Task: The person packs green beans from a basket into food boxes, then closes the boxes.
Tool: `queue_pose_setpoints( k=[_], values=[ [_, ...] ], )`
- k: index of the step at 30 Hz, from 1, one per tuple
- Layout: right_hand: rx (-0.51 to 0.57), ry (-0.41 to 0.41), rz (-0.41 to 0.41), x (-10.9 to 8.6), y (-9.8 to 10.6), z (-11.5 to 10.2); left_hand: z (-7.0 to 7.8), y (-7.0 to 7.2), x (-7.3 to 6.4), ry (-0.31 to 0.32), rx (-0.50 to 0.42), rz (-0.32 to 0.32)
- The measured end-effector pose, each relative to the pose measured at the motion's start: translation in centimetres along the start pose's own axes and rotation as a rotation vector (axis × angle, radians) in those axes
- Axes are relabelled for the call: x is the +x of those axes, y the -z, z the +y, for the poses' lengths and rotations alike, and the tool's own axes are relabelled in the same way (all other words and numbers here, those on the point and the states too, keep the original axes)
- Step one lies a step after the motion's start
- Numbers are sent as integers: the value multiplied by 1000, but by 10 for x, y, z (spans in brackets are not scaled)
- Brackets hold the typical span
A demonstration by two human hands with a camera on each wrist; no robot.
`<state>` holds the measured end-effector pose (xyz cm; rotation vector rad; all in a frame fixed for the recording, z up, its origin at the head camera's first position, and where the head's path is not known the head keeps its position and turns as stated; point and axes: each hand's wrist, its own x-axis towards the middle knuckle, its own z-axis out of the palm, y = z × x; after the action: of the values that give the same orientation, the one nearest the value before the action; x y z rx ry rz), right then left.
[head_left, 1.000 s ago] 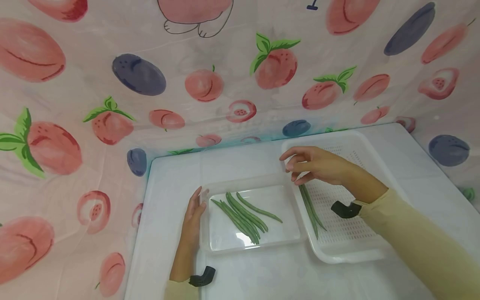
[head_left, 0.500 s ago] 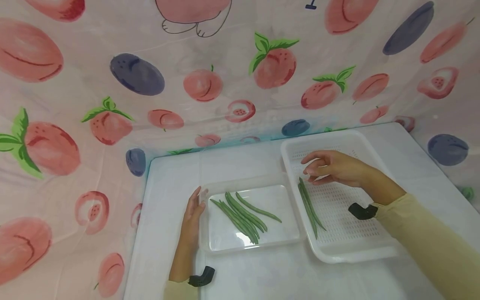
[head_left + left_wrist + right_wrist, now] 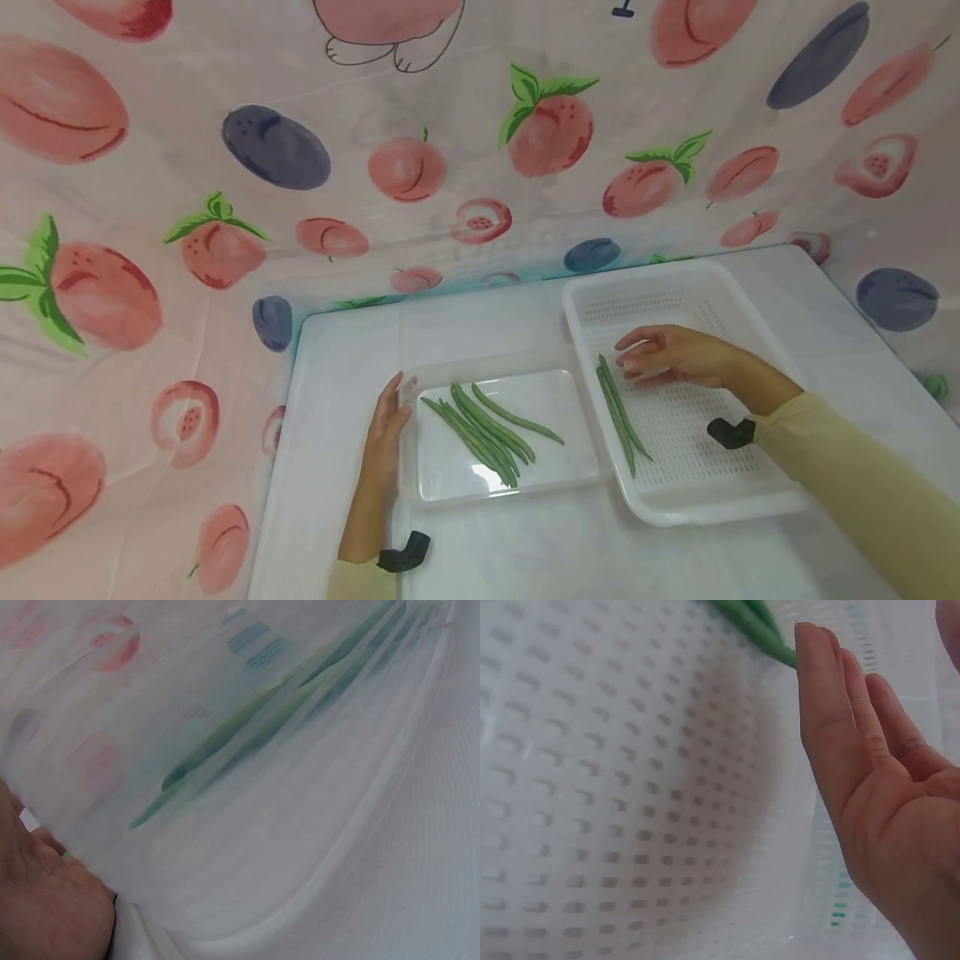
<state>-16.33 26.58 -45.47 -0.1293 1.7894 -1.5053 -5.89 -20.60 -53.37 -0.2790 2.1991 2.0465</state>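
Note:
Several green beans (image 3: 487, 437) lie in a clear plastic box (image 3: 510, 498) on the left. At that box's left wall, my left hand (image 3: 386, 429) rests with its fingers along the outside near the back corner; the left wrist view shows the palm (image 3: 56, 900) beside the cloudy wall. To the right, a white perforated basket (image 3: 675, 508) holds a few more green beans (image 3: 622, 421) along its left side. My right hand (image 3: 667, 358) hovers over the basket, just right of these beans, fingers loosely bent and holding nothing. A bean's end (image 3: 776, 645) overlaps the fingertips in the right wrist view.
Box and basket stand side by side on a white table (image 3: 525, 558), their rims close together. A fruit-printed cloth (image 3: 480, 108) hangs behind the table and along its sides. Both wrists wear a black mount (image 3: 405, 552).
My right hand has moved from above the rim between box and basket to the right and nearer, over the basket. The left hand and the beans stay put.

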Motion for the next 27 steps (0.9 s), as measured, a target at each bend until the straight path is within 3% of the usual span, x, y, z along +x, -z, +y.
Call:
queue_pose_setpoints(
  k=[18, 27],
  values=[
    [-3, -170, -22, 14, -10, 22, -1, 0, 1, 9, -3, 5],
    [15, -173, -44, 16, -17, 23, 0, 0, 0, 10, -9, 0]
  ],
)
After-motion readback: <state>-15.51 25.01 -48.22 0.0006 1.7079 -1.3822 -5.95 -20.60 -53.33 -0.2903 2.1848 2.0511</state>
